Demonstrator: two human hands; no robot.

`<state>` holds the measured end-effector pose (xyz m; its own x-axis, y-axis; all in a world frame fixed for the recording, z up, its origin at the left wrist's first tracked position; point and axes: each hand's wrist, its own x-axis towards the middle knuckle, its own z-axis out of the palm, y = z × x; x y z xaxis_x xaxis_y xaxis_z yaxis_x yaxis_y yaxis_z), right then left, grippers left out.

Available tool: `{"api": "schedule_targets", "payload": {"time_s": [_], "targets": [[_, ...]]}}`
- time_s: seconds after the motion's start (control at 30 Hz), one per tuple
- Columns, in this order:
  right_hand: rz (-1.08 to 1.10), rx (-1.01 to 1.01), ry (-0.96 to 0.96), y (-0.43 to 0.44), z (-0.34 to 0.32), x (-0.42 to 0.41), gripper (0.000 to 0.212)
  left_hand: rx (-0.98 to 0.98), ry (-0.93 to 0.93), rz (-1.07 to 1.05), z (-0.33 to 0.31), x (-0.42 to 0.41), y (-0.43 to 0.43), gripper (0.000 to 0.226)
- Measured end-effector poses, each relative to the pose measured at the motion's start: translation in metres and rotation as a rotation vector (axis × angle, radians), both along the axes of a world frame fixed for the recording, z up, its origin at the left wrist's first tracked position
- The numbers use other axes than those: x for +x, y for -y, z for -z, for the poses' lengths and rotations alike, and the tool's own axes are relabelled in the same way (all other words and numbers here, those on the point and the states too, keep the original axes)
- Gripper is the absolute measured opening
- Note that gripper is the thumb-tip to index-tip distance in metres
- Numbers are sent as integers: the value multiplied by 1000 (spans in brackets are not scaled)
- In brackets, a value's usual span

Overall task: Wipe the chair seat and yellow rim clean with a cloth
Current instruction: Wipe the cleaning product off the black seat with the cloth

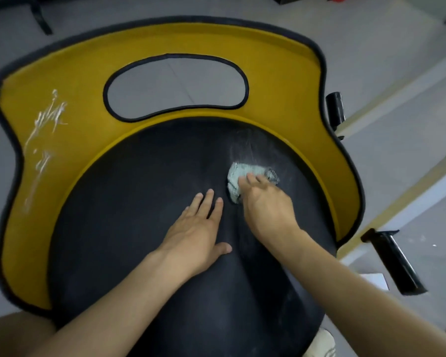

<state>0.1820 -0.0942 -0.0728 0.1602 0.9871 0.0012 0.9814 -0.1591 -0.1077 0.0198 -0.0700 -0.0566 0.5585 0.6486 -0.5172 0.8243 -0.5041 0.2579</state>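
The black chair seat (pixel 129 228) fills the middle of the view, ringed at the back and sides by the yellow rim (pixel 88 81). White streaks (pixel 45 140) mark the rim's left side. A pale smear (pixel 252 148) lies on the seat's upper right. My right hand (pixel 265 207) presses a crumpled light cloth (pixel 242 176) onto the seat just below that smear. My left hand (pixel 198 233) lies flat on the seat beside it, fingers spread, holding nothing.
The rim has an oval cut-out (pixel 175 86) showing grey tiled floor (pixel 371 47). Black chair parts stick out at the right: one (pixel 335 109) near the rim's back, another (pixel 394 261) lower down. A knee (pixel 13 336) shows at bottom left.
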Motion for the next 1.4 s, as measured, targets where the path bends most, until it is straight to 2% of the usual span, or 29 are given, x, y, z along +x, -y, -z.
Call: {"api": "schedule_targets", "payload": {"time_s": [0.1,0.17,0.3,0.37,0.47,0.63,0.7,0.8,0.87,0.93,1.0,1.23,1.4], "targets": [[-70,-23,-82,67,10,-16,49,25,5,10,0,0,2,97],[-110,-30,-107,93,15,-23,56,39,-4,18,1,0,2,97],[-132,-85,-63,55,2,-8,46,27,-1,3,-2,1,4,95],[-57,-77,-58,17,-7,3,31,19,-2,-5,-4,-1,9,93],[44,-121,-22,-16,-15,7,29,15,-17,-1,-6,-6,20,89],[11,-75,-79,66,-8,-22,41,8,-22,10,-10,-10,32,89],[-49,-14,-152,111,3,-30,40,16,-26,23,-11,-10,33,90],[-142,30,-138,148,5,-33,45,32,-35,38,-10,-8,35,90],[-144,22,-141,135,-1,-22,37,37,-35,40,-9,-8,36,89],[-123,-84,-140,101,-5,-4,32,29,-31,39,-8,-9,36,89],[-67,-71,-74,56,-1,16,24,23,-30,35,-9,-10,36,88],[66,-19,6,-70,10,52,36,2,-56,47,-10,-6,28,91],[50,9,58,-73,7,49,34,-38,-114,86,-14,1,16,97]]}}
